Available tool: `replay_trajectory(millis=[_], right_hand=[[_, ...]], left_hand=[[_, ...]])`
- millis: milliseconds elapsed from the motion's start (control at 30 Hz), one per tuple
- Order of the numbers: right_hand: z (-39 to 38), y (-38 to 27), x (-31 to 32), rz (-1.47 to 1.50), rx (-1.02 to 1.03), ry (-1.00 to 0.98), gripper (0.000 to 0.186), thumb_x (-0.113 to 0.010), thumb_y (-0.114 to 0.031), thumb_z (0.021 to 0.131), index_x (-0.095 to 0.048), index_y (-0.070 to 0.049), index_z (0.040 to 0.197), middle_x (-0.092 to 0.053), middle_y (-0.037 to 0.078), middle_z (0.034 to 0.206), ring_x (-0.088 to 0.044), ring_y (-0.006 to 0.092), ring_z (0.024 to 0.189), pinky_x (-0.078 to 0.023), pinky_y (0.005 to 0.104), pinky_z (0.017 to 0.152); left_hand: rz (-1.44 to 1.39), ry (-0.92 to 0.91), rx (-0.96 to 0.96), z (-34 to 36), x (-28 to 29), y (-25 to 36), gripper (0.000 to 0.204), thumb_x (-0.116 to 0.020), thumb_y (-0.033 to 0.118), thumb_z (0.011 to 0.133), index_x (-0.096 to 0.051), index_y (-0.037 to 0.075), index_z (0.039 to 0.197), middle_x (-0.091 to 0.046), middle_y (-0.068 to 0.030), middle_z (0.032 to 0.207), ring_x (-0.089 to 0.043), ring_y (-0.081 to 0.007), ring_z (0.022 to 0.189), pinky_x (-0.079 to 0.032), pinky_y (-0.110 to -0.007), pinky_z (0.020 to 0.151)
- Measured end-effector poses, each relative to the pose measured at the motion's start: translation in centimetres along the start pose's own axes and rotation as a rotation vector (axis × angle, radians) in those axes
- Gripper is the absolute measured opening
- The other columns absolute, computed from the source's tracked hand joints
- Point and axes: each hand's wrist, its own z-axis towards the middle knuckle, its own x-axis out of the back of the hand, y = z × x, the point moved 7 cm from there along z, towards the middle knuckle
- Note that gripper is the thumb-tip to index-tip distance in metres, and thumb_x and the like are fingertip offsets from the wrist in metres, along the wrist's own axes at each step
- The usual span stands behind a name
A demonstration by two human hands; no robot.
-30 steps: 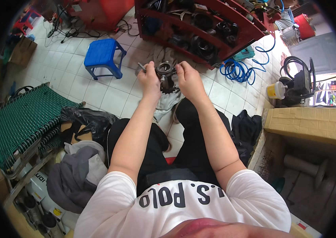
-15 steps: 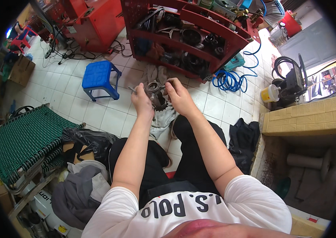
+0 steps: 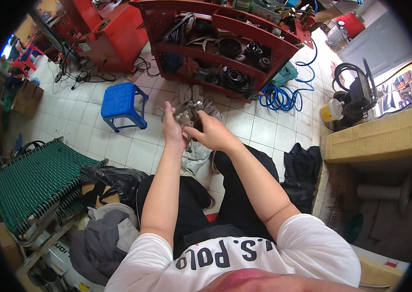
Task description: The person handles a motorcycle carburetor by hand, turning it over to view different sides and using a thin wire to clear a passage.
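Out in front of my knees, both hands are on a greasy grey metal part with bolt-like ends sticking out. My left hand is closed around its left side, fingers pointing away from me. On the near right side my right hand grips the same part, its thumb reaching across toward my left palm. The hands hide much of the part, so its exact kind is unclear. Below it, a pale grey rag lies on the tiled floor between my feet, and another crumpled cloth lies just beyond.
Ahead stands a red tool cart filled with parts. A blue plastic stool is at the left, beyond a green woven folding bed. A coiled blue hose lies right of the cart. A yellow-tiled ledge borders the right side.
The metal part has been tilted, so its round ring no longer faces up. My right hand has moved lower and nearer to my left hand.
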Motion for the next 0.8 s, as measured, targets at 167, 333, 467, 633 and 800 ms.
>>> replay_trajectory(millis=[167,333,467,633,800], right_hand=[[0.4,0.5,0.3,0.199,-0.122,0.101,0.058,-0.074,-0.044,0.093,-0.064,0.01,0.111,-0.074,0.03,0.101,-0.073,0.0428,0.1,-0.056,0.0441,0.087],[0.8,3.9,0.3,0.349,-0.161,0.206,0.05,-0.074,-0.041,0.096,-0.067,0.006,0.112,-0.072,0.014,0.091,-0.067,0.0163,0.078,-0.054,0.0333,0.067],[0.8,3.8,0.1,0.28,-0.213,0.153,0.058,-0.074,-0.046,0.093,-0.068,0.009,0.112,-0.073,0.021,0.094,-0.069,0.0271,0.085,-0.054,0.0375,0.075],[0.6,3.4,0.1,0.247,-0.263,0.089,0.068,-0.073,-0.05,0.089,-0.068,0.012,0.114,-0.075,0.03,0.103,-0.074,0.0402,0.102,-0.056,0.0435,0.09],[0.1,2.1,0.5,0.275,-0.247,0.058,0.066,-0.072,-0.049,0.09,-0.068,0.012,0.116,-0.075,0.03,0.106,-0.074,0.0396,0.105,-0.056,0.0431,0.091]], left_hand=[[-0.039,-0.232,0.095,0.6,0.0,-0.5,0.033,-0.059,0.044,0.107,-0.054,0.011,0.112,-0.062,-0.0028,0.087,-0.051,-0.0096,0.061,-0.037,-0.024,0.049],[0.108,-0.108,-0.077,-0.2,-1.4,0.2,0.025,-0.058,0.035,0.108,-0.055,0.011,0.111,-0.06,-0.0031,0.085,-0.045,-0.0073,0.06,-0.031,-0.023,0.048],[0.208,-0.062,-0.08,-0.5,-1.0,0.6,0.023,-0.057,0.034,0.108,-0.055,0.012,0.109,-0.06,-0.0018,0.084,-0.047,-0.0066,0.06,-0.03,-0.023,0.049],[0.258,-0.064,-0.054,0.4,-0.1,0.4,0.026,-0.057,0.038,0.108,-0.057,0.012,0.106,-0.06,0.0003,0.082,-0.048,-0.0061,0.059,-0.029,-0.023,0.048],[0.308,0.012,-0.059,0.1,-0.3,0.6,0.033,-0.057,0.043,0.108,-0.058,0.011,0.104,-0.058,0.0007,0.078,-0.044,-0.0053,0.055,-0.026,-0.023,0.045]])
